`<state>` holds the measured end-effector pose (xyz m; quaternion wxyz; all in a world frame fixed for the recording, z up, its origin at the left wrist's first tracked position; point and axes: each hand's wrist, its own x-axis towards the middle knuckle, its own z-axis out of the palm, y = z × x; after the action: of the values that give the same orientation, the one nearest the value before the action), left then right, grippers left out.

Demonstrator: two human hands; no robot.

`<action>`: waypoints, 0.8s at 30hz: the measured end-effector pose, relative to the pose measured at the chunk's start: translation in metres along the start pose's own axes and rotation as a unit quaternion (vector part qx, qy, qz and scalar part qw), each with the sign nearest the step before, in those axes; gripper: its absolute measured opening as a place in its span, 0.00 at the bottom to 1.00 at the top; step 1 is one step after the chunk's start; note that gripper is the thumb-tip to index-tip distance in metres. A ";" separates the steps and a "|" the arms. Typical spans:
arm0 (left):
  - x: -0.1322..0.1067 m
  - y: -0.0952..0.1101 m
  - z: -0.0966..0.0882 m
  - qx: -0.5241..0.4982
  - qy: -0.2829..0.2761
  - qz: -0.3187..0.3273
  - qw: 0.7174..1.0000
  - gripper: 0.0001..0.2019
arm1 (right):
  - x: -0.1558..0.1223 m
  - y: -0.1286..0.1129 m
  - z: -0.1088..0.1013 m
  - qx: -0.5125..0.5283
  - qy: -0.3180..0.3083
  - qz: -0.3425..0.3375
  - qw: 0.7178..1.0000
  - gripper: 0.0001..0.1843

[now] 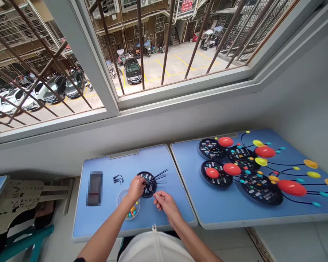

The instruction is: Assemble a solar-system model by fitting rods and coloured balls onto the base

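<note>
A small black disc (150,186) with coloured marks lies on the left blue table (106,214). Several thin black rods (159,176) stick out of the disc toward the right. My left hand (136,188) is closed on the disc's left edge, fingers pinched there. My right hand (164,202) hovers just below the disc, fingers curled together; what they hold is too small to make out. A clear round dish (128,209) with coloured beads sits under my left wrist.
Bent black wire pieces (118,179) and a dark blurred rectangle (95,188) lie on the left table. The right blue table (196,203) carries several finished black discs with red, yellow and teal balls on wires (258,163). A barred window is above.
</note>
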<state>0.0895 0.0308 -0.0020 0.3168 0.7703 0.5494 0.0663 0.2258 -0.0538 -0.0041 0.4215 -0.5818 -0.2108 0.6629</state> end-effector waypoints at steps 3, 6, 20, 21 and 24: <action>0.002 -0.001 0.003 -0.007 0.002 -0.005 1.000 0.12 | 0.001 0.000 -0.001 -0.001 0.003 0.003 1.000 0.16; -0.002 0.001 0.001 -0.015 0.016 -0.011 1.000 0.15 | 0.001 0.000 -0.001 -0.005 0.001 0.008 1.000 0.16; -0.030 -0.103 -0.058 -0.001 0.180 -0.322 0.930 0.09 | 0.000 0.003 0.000 -0.027 -0.014 0.026 0.999 0.17; -0.027 -0.106 -0.059 -0.006 0.175 -0.327 0.929 0.09 | 0.001 0.004 0.001 -0.029 -0.014 0.026 0.999 0.17; -0.017 -0.112 -0.058 -0.031 0.163 -0.338 0.926 0.06 | 0.000 0.005 0.003 -0.031 -0.012 0.027 0.999 0.18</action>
<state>-0.0332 0.0618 -0.0147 0.2504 0.5069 0.8191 0.0966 0.2215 -0.0558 -0.0077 0.3827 -0.5922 -0.2198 0.6742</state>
